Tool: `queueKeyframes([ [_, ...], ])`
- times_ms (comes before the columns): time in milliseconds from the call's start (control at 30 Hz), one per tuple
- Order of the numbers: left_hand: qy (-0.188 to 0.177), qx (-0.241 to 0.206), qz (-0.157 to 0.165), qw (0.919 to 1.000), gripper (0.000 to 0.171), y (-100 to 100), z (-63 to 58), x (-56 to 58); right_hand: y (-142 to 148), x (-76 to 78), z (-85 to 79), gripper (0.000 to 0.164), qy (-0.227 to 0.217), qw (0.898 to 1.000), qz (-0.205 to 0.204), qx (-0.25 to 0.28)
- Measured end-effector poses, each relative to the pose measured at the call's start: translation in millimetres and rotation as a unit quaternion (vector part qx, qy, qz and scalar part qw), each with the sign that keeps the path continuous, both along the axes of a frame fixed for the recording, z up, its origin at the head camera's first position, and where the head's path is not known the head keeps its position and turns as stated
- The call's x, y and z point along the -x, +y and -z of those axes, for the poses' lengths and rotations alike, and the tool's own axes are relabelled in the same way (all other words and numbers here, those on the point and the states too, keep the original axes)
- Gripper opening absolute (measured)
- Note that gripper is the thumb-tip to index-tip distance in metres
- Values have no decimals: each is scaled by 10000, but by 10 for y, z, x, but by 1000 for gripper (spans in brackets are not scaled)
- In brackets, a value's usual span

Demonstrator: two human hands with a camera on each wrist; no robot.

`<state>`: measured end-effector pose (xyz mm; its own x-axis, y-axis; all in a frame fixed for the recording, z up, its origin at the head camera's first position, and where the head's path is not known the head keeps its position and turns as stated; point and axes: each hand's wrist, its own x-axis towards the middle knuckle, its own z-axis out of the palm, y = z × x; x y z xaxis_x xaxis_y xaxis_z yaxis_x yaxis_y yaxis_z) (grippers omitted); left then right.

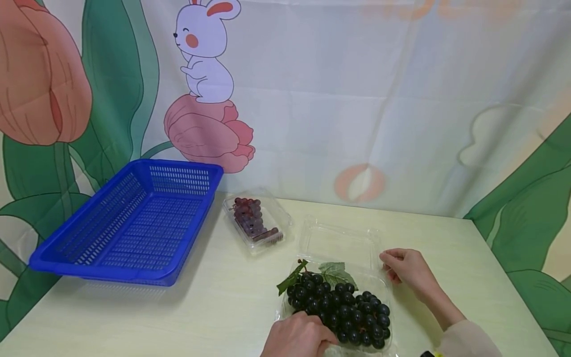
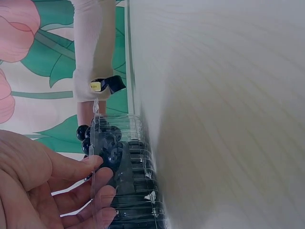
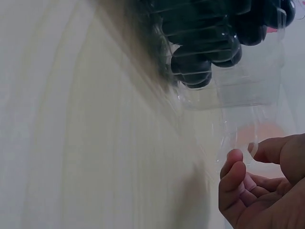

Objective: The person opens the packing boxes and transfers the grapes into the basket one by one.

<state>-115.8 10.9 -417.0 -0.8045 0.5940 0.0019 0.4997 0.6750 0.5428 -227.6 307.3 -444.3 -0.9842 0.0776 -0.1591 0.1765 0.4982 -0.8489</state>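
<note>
Fingers of the left hand (image 1: pixel 298 336) bend at the near-left side of the clear container (image 1: pixel 380 283) in my head view; black grapes (image 1: pixel 345 312) lie heaped inside, with the lid (image 1: pixel 339 243) open behind. I find the right hand (image 1: pixel 409 271) beside the lid's right edge, a blue basket (image 1: pixel 151 233) to the left, and red grapes (image 1: pixel 250 218) in a second box farther back.

From the left wrist, I see thumb and fingers gripping the container's edge.

From the right wrist, I see curled fingers at the lid's corner; clear plastic shows poorly, so I cannot tell whether they pinch it.
</note>
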Motion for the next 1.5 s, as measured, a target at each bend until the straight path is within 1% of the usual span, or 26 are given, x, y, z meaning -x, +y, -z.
queueKeyframes([
  [200, -12, -39, -5, 10000, 17, -4, -2, 0, 19, -51, -40, 41, -81, 9998, -145, -128],
  [533, 80, 28, 45, 10000, 17, -13, 6, 1, -11, -156, -138, 37, -327, 9989, -228, -246],
  [667, 49, 19, 22, 10000, 17, -12, 7, 3, -30, -221, -206, 36, -449, 9981, -232, -347],
  [933, 135, 14, -40, 9999, 20, -9, 8, -2, -49, -370, -332, 35, -585, 9961, -494, -448],
  [1300, 90, 43, -44, 9999, 19, -1, 8, -7, -88, -519, -404, 35, -688, 9951, -507, -500],
  [1500, 59, 20, -37, 10000, 18, 3, 10, -6, -96, -618, -448, 39, -746, 9939, -560, -593],
])
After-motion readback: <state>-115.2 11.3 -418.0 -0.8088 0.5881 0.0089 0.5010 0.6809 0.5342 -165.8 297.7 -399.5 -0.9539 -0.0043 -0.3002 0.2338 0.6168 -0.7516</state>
